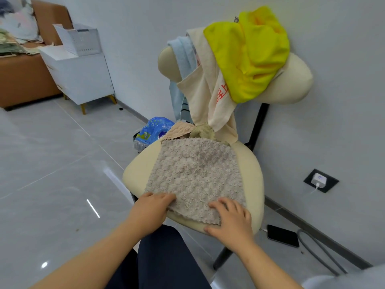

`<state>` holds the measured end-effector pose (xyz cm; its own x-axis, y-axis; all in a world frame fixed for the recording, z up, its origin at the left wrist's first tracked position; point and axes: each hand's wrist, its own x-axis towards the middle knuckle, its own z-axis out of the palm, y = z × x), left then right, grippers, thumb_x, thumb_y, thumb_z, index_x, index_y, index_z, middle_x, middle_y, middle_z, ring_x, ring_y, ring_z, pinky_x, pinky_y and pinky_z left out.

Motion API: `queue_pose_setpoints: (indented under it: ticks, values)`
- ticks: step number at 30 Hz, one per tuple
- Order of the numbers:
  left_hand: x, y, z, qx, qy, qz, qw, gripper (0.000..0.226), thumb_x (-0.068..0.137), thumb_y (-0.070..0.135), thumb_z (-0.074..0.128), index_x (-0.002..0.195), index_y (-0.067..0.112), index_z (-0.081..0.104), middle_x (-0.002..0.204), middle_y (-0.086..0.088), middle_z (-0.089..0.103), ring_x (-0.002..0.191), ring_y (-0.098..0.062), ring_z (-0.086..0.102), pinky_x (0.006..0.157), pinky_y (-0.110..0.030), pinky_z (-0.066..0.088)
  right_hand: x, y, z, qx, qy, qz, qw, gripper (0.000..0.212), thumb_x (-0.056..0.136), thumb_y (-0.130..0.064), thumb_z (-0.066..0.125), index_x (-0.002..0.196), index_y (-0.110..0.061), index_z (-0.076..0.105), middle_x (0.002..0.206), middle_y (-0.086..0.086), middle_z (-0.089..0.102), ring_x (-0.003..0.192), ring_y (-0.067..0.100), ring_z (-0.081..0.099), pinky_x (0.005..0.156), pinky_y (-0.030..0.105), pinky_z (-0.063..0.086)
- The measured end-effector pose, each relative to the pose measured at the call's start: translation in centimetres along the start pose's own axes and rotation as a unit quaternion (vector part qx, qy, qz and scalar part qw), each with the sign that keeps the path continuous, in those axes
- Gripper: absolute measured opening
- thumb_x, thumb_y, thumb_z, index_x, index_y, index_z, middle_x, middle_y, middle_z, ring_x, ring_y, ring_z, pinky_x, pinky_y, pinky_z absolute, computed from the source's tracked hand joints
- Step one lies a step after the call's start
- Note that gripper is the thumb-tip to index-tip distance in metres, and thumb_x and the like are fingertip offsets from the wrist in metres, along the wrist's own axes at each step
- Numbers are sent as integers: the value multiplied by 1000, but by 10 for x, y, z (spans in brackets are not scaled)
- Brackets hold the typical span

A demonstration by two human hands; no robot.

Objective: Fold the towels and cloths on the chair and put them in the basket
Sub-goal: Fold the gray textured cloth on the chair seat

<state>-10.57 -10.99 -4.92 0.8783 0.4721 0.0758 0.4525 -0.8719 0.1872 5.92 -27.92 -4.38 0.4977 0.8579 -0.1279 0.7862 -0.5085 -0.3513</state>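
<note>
Left hand (153,211) over grey cloth (198,174) corner, grip unclear; right hand (231,220) flat, open, atop it.

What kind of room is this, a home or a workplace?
Most likely a home living room: a brown sofa, a white side cabinet, and a phone lying on the tiled floor.

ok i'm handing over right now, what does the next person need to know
Hands: left hand rests on the near left corner of the grey cloth, right hand flat on its near right corner.
It lies spread, unfolded, on the chair seat.
The yellow cloth, cream towel and blue towel hang over the chair back; two small cloths sit at the seat's rear.
The white basket stands on the cabinet, contents unseen.
Left: fold all, put in basket.
</note>
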Motion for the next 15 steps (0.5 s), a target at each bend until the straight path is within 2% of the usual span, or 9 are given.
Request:
queue_pose_setpoints:
  ticks: [1, 3, 5, 6, 8, 11, 13, 15]
  values:
    - [-1, 1, -1, -3, 6, 6, 1000, 34, 86, 14, 45, 115, 24, 59, 108, 12, 65, 95, -15, 64, 86, -27, 41, 0, 3, 3, 8, 25, -4, 1000, 55, 75, -62, 47, 128, -48, 40, 140, -21, 28, 135, 7, 20, 103, 28, 13]
    - [-3, 4, -4, -20, 23, 22, 999, 30, 72, 17, 53, 96, 31, 64, 89, 19, 68, 75, -5, 66, 72, -21, 46, 0, 5, 6, 26, 71, 4, 997, 46, 72, -52, 38, 116, -47, 52, 130, -21, 44, 127, 9, 37, 93, 27, 20]
    - [-5, 3, -2, -9, 31, 29, 999, 30, 58, 22, 60, 84, 37, 64, 77, 26, 66, 58, 4, 59, 65, -10, 40, 0, 9, 10, 49, 125, 0, 991, 40, 66, -41, 39, 99, -44, 62, 113, -20, 59, 108, 13, 57, 82, 29, 30]
    - [-6, 1, -2, -6, 32, 32, 999, 32, 56, 22, 61, 83, 38, 63, 78, 27, 65, 57, 5, 57, 68, -9, 34, 1, 13, 12, 48, 129, -5, 991, 39, 65, -36, 42, 97, -42, 64, 110, -19, 61, 104, 14, 58, 80, 29, 31]
    - [-9, -4, 0, -17, 58, 35, 998, 33, 59, 18, 58, 86, 37, 63, 84, 27, 66, 67, 4, 61, 75, -12, 31, 6, 19, 12, 58, 128, -1, 990, 46, 64, -25, 43, 102, -36, 66, 114, -18, 61, 110, 15, 53, 83, 28, 29]
    - [-7, -13, -2, -23, 79, 34, 996, 26, 70, 24, 45, 80, 32, 67, 85, 22, 67, 83, -3, 64, 79, -19, 45, 12, 28, 6, 72, 188, 16, 979, 42, 56, -13, 49, 90, -24, 71, 98, -7, 69, 97, 24, 58, 78, 36, 40]
    - [-6, -16, -6, -51, 96, -6, 994, 20, 77, 27, 46, 76, 28, 66, 79, 18, 66, 77, -7, 63, 76, -24, 49, 15, 37, 3, 60, 249, 28, 966, 38, 53, -13, 54, 87, -19, 71, 94, 0, 69, 96, 19, 51, 78, 39, 44]
    - [-2, -19, -14, -107, 102, -88, 985, 11, 87, 26, 56, 79, 28, 63, 74, 13, 65, 71, -8, 58, 71, -22, 42, 21, 44, 0, 70, 285, 43, 955, 37, 55, -15, 56, 88, -16, 71, 95, 2, 69, 96, 20, 48, 78, 38, 41]
